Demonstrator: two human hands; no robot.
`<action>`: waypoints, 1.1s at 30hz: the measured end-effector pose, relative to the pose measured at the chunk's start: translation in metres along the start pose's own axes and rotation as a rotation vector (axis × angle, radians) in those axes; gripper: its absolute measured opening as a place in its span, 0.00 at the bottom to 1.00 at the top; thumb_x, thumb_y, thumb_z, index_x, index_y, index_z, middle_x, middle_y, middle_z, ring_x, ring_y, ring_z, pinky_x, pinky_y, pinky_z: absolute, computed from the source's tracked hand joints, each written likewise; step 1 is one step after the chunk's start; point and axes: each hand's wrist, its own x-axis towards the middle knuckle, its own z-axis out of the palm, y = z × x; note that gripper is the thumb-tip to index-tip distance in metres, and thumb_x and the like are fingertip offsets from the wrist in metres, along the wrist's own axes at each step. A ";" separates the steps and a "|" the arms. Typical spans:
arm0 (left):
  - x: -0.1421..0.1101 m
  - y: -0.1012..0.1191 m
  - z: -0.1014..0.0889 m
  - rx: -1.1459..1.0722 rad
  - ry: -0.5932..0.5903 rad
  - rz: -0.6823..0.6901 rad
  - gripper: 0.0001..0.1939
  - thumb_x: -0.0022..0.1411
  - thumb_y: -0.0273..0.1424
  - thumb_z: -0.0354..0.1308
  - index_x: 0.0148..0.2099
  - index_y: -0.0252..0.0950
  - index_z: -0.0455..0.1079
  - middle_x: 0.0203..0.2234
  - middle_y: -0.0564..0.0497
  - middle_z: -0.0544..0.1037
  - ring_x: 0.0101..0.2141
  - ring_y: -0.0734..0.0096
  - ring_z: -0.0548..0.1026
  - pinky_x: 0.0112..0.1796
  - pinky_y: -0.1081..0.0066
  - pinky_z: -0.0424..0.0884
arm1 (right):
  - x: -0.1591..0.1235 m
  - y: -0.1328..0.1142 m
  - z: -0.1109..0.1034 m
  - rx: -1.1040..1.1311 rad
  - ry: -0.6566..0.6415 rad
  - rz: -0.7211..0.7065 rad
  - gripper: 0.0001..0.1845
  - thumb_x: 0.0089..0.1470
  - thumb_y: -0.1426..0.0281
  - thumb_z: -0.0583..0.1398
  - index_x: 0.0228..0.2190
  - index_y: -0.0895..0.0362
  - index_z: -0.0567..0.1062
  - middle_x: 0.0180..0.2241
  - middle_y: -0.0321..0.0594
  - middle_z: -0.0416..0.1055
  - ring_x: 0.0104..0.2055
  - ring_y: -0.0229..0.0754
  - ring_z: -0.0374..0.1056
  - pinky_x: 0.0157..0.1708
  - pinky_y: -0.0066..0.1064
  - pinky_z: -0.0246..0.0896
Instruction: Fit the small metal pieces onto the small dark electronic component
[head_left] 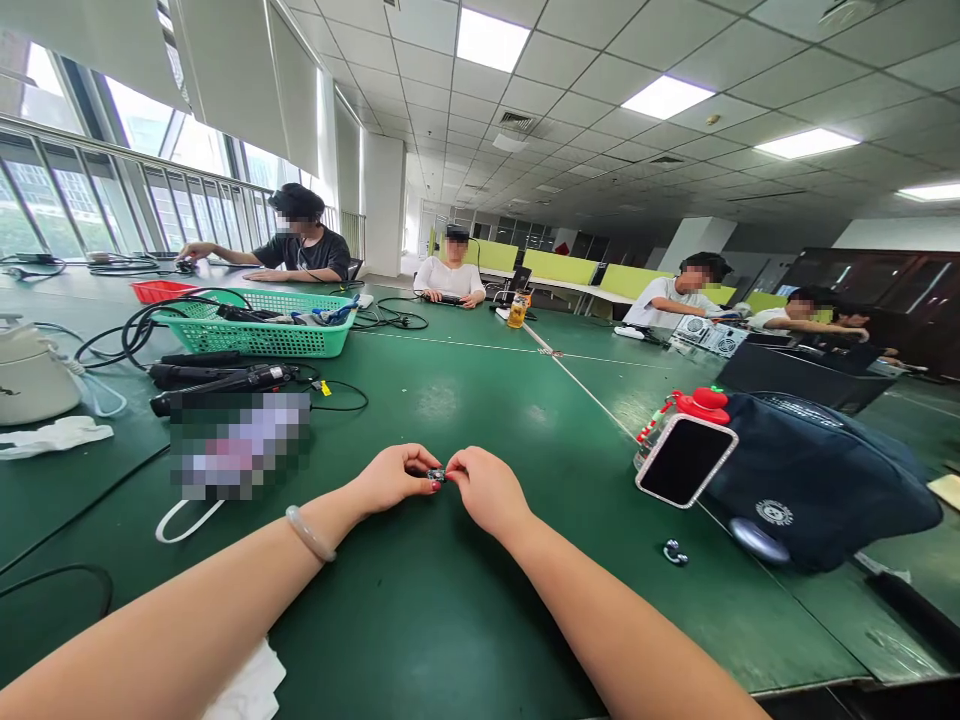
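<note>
A small dark piece with light specks (436, 475), perhaps an electronic part, is held just above the green tabletop. My left hand (391, 478) pinches it between thumb and fingertips, and a pale bangle circles that wrist. From the other side, my right hand (489, 490) has thumb and forefinger pressed together at the piece's right end. The fingers cover much of it, so its exact kind does not show.
To the left stand a green basket (259, 345) of cables, black tool-like handles (225, 385) and a blurred pouch (244, 440). On the right, a phone (686, 460) leans by a dark blue bag (825, 480), with earbuds (675, 552) nearby. Several people sit around the table.
</note>
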 end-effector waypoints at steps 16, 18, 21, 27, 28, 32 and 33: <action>0.001 -0.004 -0.001 0.012 -0.003 0.042 0.14 0.41 0.30 0.64 0.33 0.33 0.69 0.29 0.49 0.78 0.33 0.68 0.75 0.39 0.66 0.69 | -0.001 0.001 -0.002 -0.023 0.000 -0.039 0.09 0.56 0.67 0.53 0.33 0.53 0.73 0.33 0.36 0.70 0.35 0.36 0.65 0.34 0.27 0.55; 0.001 -0.003 -0.001 -0.013 0.001 0.037 0.14 0.42 0.30 0.64 0.34 0.33 0.69 0.29 0.49 0.78 0.33 0.68 0.75 0.39 0.66 0.69 | -0.001 0.003 -0.003 0.008 -0.009 -0.004 0.09 0.53 0.65 0.56 0.35 0.53 0.73 0.33 0.36 0.70 0.34 0.37 0.65 0.33 0.27 0.56; 0.000 -0.002 0.000 -0.044 0.009 0.031 0.13 0.43 0.30 0.64 0.34 0.33 0.69 0.30 0.48 0.78 0.34 0.68 0.75 0.40 0.66 0.69 | -0.001 0.004 -0.003 0.021 -0.025 0.011 0.09 0.52 0.64 0.57 0.35 0.52 0.73 0.33 0.36 0.71 0.34 0.37 0.65 0.32 0.28 0.56; 0.000 0.000 -0.002 -0.128 -0.016 0.014 0.16 0.44 0.31 0.64 0.37 0.31 0.70 0.34 0.45 0.79 0.36 0.66 0.75 0.44 0.64 0.67 | -0.002 0.002 0.002 -0.011 -0.002 -0.029 0.11 0.53 0.60 0.55 0.31 0.54 0.73 0.31 0.36 0.70 0.31 0.36 0.64 0.30 0.27 0.55; -0.001 0.001 -0.002 -0.147 -0.027 0.015 0.16 0.44 0.32 0.64 0.38 0.31 0.70 0.35 0.45 0.79 0.37 0.66 0.75 0.45 0.64 0.67 | -0.002 0.001 0.003 -0.019 0.004 -0.032 0.12 0.53 0.60 0.55 0.31 0.54 0.72 0.30 0.36 0.70 0.31 0.36 0.64 0.29 0.27 0.55; -0.006 0.005 -0.002 -0.268 -0.090 -0.041 0.18 0.48 0.34 0.62 0.42 0.32 0.71 0.38 0.46 0.78 0.38 0.69 0.74 0.45 0.67 0.67 | -0.002 -0.002 0.007 -0.071 0.017 -0.065 0.12 0.53 0.59 0.55 0.30 0.55 0.71 0.30 0.36 0.69 0.32 0.36 0.65 0.31 0.26 0.54; -0.007 0.006 -0.002 -0.297 -0.106 -0.069 0.18 0.48 0.34 0.61 0.43 0.32 0.70 0.37 0.46 0.78 0.37 0.70 0.74 0.44 0.67 0.67 | -0.002 -0.003 0.008 -0.093 0.014 -0.078 0.12 0.53 0.60 0.55 0.29 0.55 0.71 0.30 0.36 0.69 0.32 0.36 0.65 0.31 0.26 0.54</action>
